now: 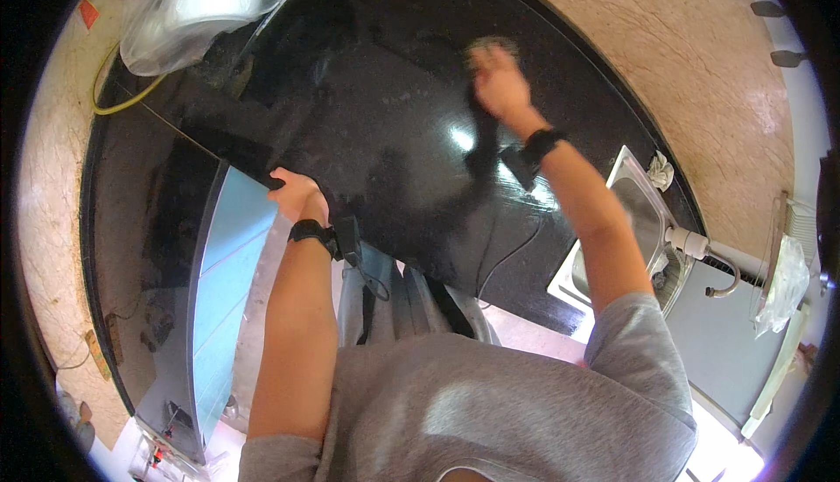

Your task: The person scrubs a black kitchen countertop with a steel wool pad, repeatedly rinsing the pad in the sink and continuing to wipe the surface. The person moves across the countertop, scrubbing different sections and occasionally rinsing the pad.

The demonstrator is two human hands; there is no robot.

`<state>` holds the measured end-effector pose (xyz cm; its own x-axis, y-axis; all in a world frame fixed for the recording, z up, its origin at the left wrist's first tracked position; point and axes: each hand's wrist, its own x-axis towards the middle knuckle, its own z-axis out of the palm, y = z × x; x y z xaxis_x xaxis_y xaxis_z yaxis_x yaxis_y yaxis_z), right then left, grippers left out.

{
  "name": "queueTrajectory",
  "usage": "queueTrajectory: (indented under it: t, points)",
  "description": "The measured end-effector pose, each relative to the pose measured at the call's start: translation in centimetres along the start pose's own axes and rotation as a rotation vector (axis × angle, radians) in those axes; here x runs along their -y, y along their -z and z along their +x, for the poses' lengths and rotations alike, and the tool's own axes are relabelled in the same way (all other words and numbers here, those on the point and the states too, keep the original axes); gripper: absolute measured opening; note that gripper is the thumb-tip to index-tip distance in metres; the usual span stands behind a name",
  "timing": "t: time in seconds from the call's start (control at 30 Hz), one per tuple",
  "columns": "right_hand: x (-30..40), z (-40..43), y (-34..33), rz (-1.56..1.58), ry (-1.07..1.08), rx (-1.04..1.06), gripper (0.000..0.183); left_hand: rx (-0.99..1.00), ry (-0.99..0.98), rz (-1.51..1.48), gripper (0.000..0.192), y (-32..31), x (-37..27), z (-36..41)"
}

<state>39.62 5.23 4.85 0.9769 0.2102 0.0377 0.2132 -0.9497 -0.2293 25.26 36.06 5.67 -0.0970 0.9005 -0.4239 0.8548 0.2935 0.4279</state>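
Note:
Out over the black polished stone countertop [394, 121], my right hand [502, 82] presses a blurred, greyish scrubbing pad [508, 44] onto the surface, fingers spread over it. Blur hides the pad's exact kind. My left hand [298, 192] rests at the inner corner of the counter's front edge, above the light blue cabinet front [230, 219]. Its fingers are partly hidden, and I cannot tell whether they grip the edge. Both wrists carry black straps with small dark devices.
A stainless steel sink [581, 272] with a faucet [725, 265] lies at the right, a crumpled cloth [660, 172] behind it. Clear plastic bags [197, 16] around a white item sit at the upper left, near a yellow hose [131, 103]. A black cable [512, 255] crosses the counter's front.

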Motion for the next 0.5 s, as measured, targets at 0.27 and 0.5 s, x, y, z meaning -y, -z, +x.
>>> queueTrajectory:
  t: [0.27,0.5]
  points:
    - [11.1,-7.7,-3.2,0.214,0.644,0.064,0.046,0.051,-0.037,0.038,0.069,0.2,0.0,0.4]
    - [1.2,1.7,0.0,-0.249,0.169,0.099,0.043,0.042,-0.052,0.054,0.070,0.3,0.1,0.4]
